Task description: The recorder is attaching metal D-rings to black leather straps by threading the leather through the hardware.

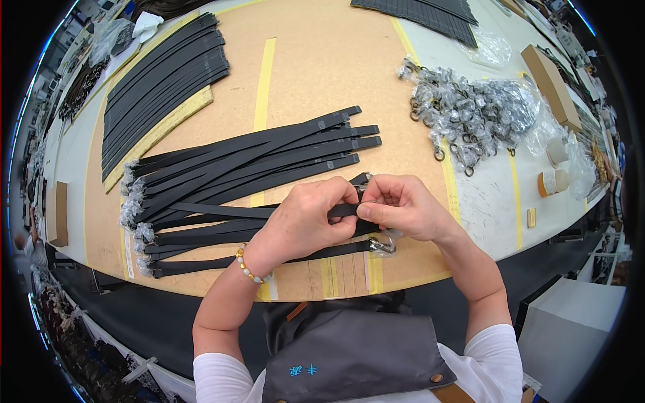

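Over the front middle of the table, my left hand [306, 215] and my right hand [403, 208] meet with fingers pinched on one black strap [344, 211]. A bit of metal hardware shows just above the fingertips, mostly hidden by them. Beneath and to the left of my hands lies a fanned bundle of black straps [255, 158], their left ends carrying plastic-wrapped hardware [134, 201]. Nearest me, one strap ends at the right in a metal snap hook [383, 246] partly wrapped in clear plastic.
A pile of plastic-wrapped metal hooks [463, 111] lies at the right. Flat black straps [164, 84] are stacked at the back left, more straps [430, 17] at the far edge. A small jar [552, 183] and a cardboard box [551, 87] stand at the right.
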`<state>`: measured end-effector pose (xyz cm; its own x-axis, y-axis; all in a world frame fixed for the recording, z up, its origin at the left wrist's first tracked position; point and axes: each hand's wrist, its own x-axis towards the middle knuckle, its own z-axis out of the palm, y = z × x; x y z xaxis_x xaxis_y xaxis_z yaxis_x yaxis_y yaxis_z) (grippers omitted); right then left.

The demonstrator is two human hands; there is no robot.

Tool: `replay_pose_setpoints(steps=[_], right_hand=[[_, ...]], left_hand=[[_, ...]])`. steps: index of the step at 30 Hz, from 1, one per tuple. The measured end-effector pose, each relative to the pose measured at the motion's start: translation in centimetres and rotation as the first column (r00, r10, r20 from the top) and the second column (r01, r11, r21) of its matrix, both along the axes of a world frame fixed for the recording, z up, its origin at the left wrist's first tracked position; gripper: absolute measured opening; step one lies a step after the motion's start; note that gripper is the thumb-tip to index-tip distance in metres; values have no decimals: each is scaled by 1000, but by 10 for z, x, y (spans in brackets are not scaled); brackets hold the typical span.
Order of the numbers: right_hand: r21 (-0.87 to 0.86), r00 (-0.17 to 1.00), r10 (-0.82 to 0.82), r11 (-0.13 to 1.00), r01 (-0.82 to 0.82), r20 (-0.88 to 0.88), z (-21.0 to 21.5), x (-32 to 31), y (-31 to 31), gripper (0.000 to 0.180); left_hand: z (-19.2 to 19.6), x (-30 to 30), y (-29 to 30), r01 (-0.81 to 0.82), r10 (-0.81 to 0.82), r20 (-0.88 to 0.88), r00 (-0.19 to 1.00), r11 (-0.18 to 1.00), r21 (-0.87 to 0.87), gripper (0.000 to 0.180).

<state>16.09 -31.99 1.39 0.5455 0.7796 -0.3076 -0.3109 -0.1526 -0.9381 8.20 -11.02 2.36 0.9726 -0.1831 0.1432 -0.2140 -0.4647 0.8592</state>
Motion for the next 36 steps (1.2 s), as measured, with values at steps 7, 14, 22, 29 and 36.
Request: replay_pose_setpoints(steps=[7,14,22,29,36], right_hand=[[2,999,-47,999,47,17,0,-4,4,15],[-44,993,-30,998,35,110,0,-6,2,15],[-9,1000,26,1000,-26,-6,-2,-1,0,17],[-69,996,75,995,-72,38,5,-2,4,24],[-1,914,70,997,-76,400,-6,-6,5,25]], left_hand=[[-2,1,1,7,-6,31,999,1000,-14,22],[9,1,4,90,-90,-33,995,996,5,20],[-3,1,1,47,-51,167,985,998,29,20],[-6,0,4,58,-76,214,974,994,92,20],[7,1,6,96,-105,-78,991,989,-116,19]])
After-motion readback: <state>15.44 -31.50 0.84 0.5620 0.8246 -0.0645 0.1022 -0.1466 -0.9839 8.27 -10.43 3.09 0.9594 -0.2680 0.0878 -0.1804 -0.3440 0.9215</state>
